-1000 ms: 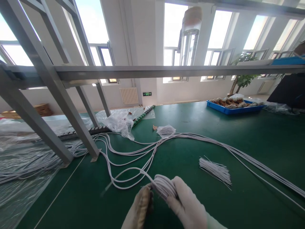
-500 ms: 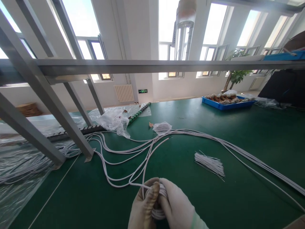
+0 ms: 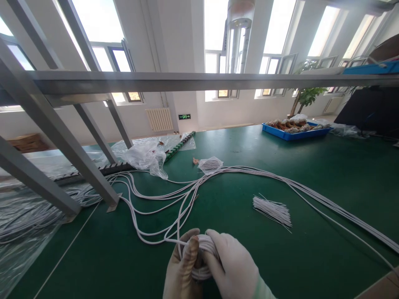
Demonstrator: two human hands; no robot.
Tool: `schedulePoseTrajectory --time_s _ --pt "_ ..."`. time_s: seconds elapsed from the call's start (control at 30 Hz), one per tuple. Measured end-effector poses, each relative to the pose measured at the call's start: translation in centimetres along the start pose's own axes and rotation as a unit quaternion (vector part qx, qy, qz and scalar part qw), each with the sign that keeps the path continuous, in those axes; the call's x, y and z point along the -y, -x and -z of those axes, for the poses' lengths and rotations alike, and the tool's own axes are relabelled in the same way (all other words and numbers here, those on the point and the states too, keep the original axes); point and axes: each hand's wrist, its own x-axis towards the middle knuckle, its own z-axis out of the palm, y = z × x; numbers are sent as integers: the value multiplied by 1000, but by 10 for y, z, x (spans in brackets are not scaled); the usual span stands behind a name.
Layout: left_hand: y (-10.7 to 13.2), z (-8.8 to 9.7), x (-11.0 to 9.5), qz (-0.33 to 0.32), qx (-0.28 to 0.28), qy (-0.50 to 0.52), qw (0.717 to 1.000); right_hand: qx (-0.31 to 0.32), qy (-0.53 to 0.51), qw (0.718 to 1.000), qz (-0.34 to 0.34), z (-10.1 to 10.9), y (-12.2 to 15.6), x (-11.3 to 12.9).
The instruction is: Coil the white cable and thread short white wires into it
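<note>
A coil of white cable (image 3: 208, 245) is held between my two gloved hands, low in the middle of the head view. My left hand (image 3: 182, 268) closes round the coil's left side, its stained thumb lying across the loops. On the right side, my right hand (image 3: 232, 263) grips the same coil, thumb inside and fingers behind it. From the coil, white cable strands (image 3: 177, 220) lead up and away to a longer run of cables (image 3: 258, 171) on the green tabletop (image 3: 237, 216). The fingertips behind the coil are hidden.
A bundle of thin white ties (image 3: 272, 211) lies right of my hands. Beyond are a bagged bundle (image 3: 210, 165), crumpled plastic (image 3: 146, 155) and a blue tray (image 3: 293, 135) of parts. Grey metal posts (image 3: 84, 166) stand at left; a crossbar (image 3: 187, 82) spans the view.
A loose cable end that pointed up right has drawn back toward my hands. The coil shows more openly between my hands, and the view has shifted slightly.
</note>
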Motion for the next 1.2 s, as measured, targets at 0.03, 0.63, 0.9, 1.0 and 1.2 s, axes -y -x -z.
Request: schedulePoseTrajectory --time_s 0.03,0.63,0.9,1.0,1.2 --pt "0 -1 0 2 -2 4 1000 -10 24 1000 4 -3 0 -1" --pt "-18 11 -13 76 2 -63 995 57 -255 961 -92 -6 -7 14" --pt "-17 16 -13 74 -8 -117 990 23 -317 939 -135 -20 -9 15" --pt "-21 21 -15 73 -56 -155 984 42 -334 931 -141 -20 -8 15" --pt "-18 17 -7 58 -42 -140 988 6 -333 929 -163 -19 -9 18"
